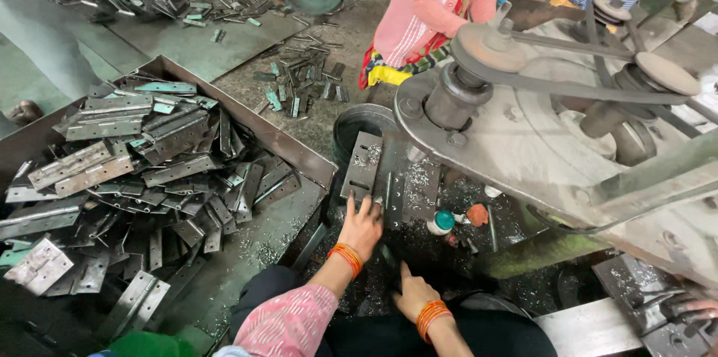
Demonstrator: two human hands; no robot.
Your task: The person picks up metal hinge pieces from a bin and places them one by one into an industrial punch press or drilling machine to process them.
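The left hand [362,227], an orange bangle at its wrist, lies with fingers spread flat on a grey steel hinge plate [363,166] that runs toward twelve o'clock on the dark, swarf-strewn machine bed [419,241]. The right hand [413,295] rests at five o'clock from it, forefinger pointing up, the others loosely curled, grasping nothing. At nine o'clock sits a rusty metal tray [292,151] heaped with grey hinges [142,170]. At two o'clock stands a belt-driven drilling machine [538,102]; a person in a pink garment [434,5] crouches behind it.
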